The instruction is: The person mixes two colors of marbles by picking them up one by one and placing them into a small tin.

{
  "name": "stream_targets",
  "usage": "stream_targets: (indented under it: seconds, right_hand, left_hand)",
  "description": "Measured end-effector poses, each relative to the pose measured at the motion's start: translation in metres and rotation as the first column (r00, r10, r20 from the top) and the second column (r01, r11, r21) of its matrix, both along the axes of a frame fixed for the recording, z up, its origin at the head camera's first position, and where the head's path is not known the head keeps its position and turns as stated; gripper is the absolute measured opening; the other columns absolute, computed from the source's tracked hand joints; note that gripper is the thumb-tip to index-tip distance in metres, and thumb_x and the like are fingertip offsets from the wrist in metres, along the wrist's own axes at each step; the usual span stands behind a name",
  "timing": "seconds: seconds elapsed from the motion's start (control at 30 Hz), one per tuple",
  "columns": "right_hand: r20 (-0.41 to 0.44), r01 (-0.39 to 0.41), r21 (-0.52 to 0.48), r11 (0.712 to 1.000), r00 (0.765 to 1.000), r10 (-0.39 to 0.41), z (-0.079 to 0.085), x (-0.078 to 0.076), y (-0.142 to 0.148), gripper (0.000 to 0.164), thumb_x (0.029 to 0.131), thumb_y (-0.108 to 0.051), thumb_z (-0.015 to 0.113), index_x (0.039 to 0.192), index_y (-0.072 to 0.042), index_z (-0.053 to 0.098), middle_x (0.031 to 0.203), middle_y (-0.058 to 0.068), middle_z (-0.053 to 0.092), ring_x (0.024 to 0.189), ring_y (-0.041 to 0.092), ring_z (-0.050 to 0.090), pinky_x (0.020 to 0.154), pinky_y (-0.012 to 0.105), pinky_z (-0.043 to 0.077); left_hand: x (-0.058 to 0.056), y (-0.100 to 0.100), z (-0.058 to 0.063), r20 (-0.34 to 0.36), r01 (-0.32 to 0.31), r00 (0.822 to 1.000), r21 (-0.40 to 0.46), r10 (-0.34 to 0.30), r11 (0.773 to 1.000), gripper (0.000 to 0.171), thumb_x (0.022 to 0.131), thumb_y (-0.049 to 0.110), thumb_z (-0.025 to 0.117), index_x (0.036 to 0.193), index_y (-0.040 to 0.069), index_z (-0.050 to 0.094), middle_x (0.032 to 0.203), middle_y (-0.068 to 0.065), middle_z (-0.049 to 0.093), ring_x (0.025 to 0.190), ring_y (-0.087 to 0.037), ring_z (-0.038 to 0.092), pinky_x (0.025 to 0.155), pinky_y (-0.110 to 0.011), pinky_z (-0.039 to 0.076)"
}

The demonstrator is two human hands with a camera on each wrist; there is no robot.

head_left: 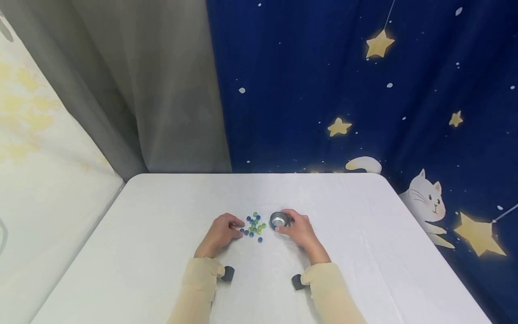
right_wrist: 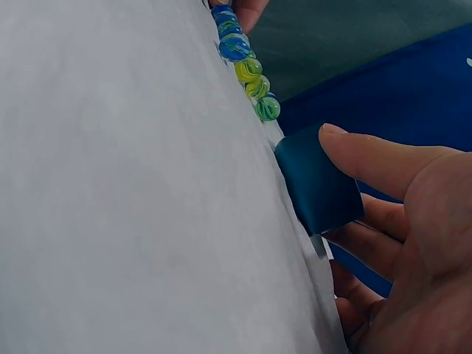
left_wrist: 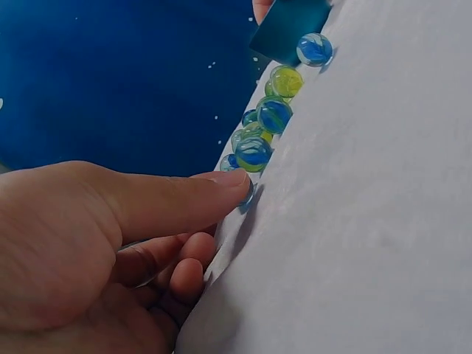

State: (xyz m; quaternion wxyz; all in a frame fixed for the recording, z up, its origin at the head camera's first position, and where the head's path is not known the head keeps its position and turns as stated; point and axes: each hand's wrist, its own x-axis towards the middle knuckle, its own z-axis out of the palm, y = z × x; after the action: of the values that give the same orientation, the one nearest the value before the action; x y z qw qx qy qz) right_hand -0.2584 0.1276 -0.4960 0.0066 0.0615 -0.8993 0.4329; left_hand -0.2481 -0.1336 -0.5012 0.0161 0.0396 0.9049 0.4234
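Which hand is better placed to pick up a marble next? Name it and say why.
Left, most likely: the left hand is right beside the marbles, while the right hand holds the small cup.

A white-topped bench (head_left: 141,234) with rounded far corners fills the lower middle of the head view, faint creases showing towards its right side. Behind it, a plain grey curtain (head_left: 178,90) hangs in folds at upper left, meeting a navy curtain (head_left: 291,72) that covers the upper right and is scattered with white specks. Printed on the navy are a yellow star (head_left: 379,44) on a thin line near the top, smaller ones below, a large yellow star (head_left: 479,234) at lower right and, just left of that, a white cat (head_left: 426,202). A white drape (head_left: 40,180) with blurred yellow patches runs down the left edge.
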Motion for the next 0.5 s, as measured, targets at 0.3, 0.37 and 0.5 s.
stream_targets:
  seconds: [0.3, 0.37, 0.5]
  right_hand:
    - [-0.006, -0.008, -0.012, 1.0, 1.0, 0.008, 0.0013, -0.0007, -0.0018, 0.057, 0.075, -0.02, 0.084, 0.127, -0.01, 0.061, 0.126, 0.012, 0.063, 0.123, 0.038, 0.047, 0.103, 0.054, 0.032]
    - [-0.014, -0.009, -0.014, 1.0, 1.0, 0.009, 0.001, -0.0012, -0.0021, 0.057, 0.075, -0.02, 0.084, 0.127, -0.009, 0.062, 0.125, 0.012, 0.063, 0.123, 0.039, 0.048, 0.103, 0.054, 0.032]
    - [-0.018, -0.006, -0.009, 1.0, 1.0, 0.005, 0.0004, -0.0013, -0.0028, 0.057, 0.075, -0.019, 0.084, 0.126, -0.009, 0.062, 0.124, 0.012, 0.063, 0.122, 0.039, 0.048, 0.103, 0.054, 0.032]
  left_hand:
    - [-0.0014, 0.0005, -0.0003, -0.028, -0.011, 1.0, -0.038, 0.01, 0.999, 0.012, 0.078, 0.007, 0.078, 0.087, 0.014, 0.074, 0.093, 0.0, 0.06, 0.083, -0.017, 0.054, 0.078, -0.038, 0.045]
    - [-0.0014, -0.0002, 0.0001, -0.031, -0.017, 0.999, -0.039, 0.016, 0.999, 0.012, 0.079, 0.008, 0.077, 0.089, 0.014, 0.074, 0.094, 0.0, 0.061, 0.084, -0.017, 0.054, 0.079, -0.038, 0.045]
    - [-0.0027, -0.0025, -0.0002, -0.045, -0.023, 0.999, -0.026, 0.022, 0.999, 0.012, 0.082, 0.009, 0.075, 0.092, 0.015, 0.074, 0.095, 0.0, 0.064, 0.085, -0.017, 0.055, 0.079, -0.038, 0.045]
